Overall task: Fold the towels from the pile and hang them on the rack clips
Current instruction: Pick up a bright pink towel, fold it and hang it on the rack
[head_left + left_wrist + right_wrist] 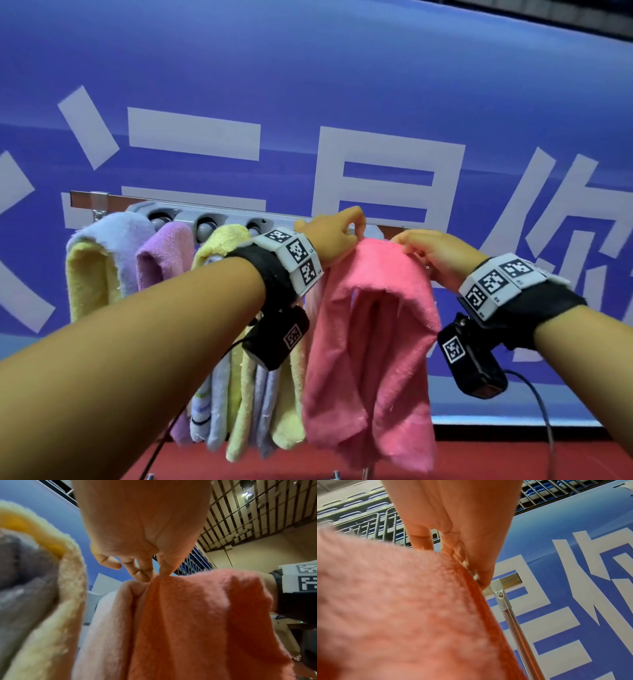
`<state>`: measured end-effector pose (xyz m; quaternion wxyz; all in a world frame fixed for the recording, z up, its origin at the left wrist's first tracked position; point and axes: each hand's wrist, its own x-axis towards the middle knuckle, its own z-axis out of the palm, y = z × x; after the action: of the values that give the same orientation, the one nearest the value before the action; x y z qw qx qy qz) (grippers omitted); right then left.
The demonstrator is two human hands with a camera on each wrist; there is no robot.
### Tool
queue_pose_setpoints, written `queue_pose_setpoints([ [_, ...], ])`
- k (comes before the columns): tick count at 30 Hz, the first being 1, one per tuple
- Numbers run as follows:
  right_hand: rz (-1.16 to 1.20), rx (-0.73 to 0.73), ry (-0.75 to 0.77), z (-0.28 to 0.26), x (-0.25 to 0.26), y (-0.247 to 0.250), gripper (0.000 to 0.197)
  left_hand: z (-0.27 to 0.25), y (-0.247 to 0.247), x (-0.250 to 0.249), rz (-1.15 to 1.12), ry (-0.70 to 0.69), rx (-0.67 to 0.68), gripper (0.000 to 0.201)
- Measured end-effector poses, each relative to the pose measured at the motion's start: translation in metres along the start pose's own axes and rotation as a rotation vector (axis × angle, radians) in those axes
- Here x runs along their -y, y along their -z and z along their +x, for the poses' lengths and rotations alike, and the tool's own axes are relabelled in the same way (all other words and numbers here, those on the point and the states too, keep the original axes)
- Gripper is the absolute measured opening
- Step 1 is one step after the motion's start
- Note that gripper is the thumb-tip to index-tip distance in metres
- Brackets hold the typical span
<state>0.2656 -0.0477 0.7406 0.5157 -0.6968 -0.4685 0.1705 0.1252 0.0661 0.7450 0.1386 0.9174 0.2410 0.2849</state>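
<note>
At centre frame, left hand (334, 233) and right hand (433, 251) each pinch the pink towel (370, 342) by its top fold, evidently to feed it into a clip. Beyond, the rack (212, 210) holds hung towels (161, 260) at left.

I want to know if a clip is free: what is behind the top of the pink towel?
Behind the pink towel, only the rack bar emerges either side. Any clip there is covered by towel and both hands.
</note>
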Motion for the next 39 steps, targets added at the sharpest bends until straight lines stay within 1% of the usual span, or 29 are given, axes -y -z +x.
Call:
queue_pose_setpoints([
  [2,-0.02,-0.063,0.011,0.01,0.0,0.0,0.026,0.007,-0.006,-0.003,0.079,0.013,-0.017,0.017],
  [5,-0.077,-0.14,-0.013,0.025,-0.007,-0.006,0.022,0.017,-0.019,-0.004,0.129,0.011,-0.032,0.013],
  [10,0.003,-0.096,-0.07,0.039,-0.023,-0.013,0.018,0.028,-0.032,0.0,0.242,-0.02,-0.002,0.014],
  [13,0.054,-0.048,-0.096,0.038,-0.025,-0.011,0.017,0.03,-0.032,-0.001,0.291,-0.017,0.036,0.022],
  [16,0.082,0.017,-0.089,0.035,-0.025,-0.011,0.02,0.033,-0.03,-0.003,0.285,-0.022,0.066,0.026],
  [17,0.084,0.02,-0.079,0.035,-0.025,-0.011,0.022,0.033,-0.03,-0.003,0.286,-0.018,0.069,0.026],
  [19,0.067,-0.021,-0.053,0.038,-0.026,-0.012,0.023,0.036,-0.031,-0.003,0.283,0.008,0.062,0.025],
  [22,-0.007,-0.103,0.004,0.046,-0.027,-0.011,0.027,0.04,-0.033,-0.001,0.269,0.062,0.02,0.024],
  [24,-0.037,-0.154,0.025,0.054,-0.028,-0.009,0.027,0.043,-0.034,-0.001,0.264,0.083,-0.031,0.025],
  [28,-0.054,-0.202,-0.011,0.067,-0.035,-0.01,0.026,0.047,-0.04,0.0,0.349,0.081,-0.114,0.024],
  [31,-0.021,-0.213,-0.058,0.07,-0.042,-0.011,0.025,0.05,-0.044,0.007,0.356,0.029,-0.125,0.021],
  [34,0.025,-0.207,-0.075,0.061,-0.044,-0.008,0.017,0.044,-0.039,0.013,0.278,-0.014,-0.135,0.026],
  [36,0.001,-0.228,-0.055,0.049,-0.043,-0.003,0.01,0.032,-0.033,0.016,0.202,-0.047,-0.183,0.027],
  [38,-0.008,-0.261,-0.005,0.035,-0.043,0.0,0.01,0.015,-0.029,0.022,0.14,-0.107,-0.258,0.027],
  [39,0.003,-0.264,0.012,0.024,-0.043,-0.002,0.009,0.004,-0.028,0.026,0.123,-0.145,-0.271,0.03],
])
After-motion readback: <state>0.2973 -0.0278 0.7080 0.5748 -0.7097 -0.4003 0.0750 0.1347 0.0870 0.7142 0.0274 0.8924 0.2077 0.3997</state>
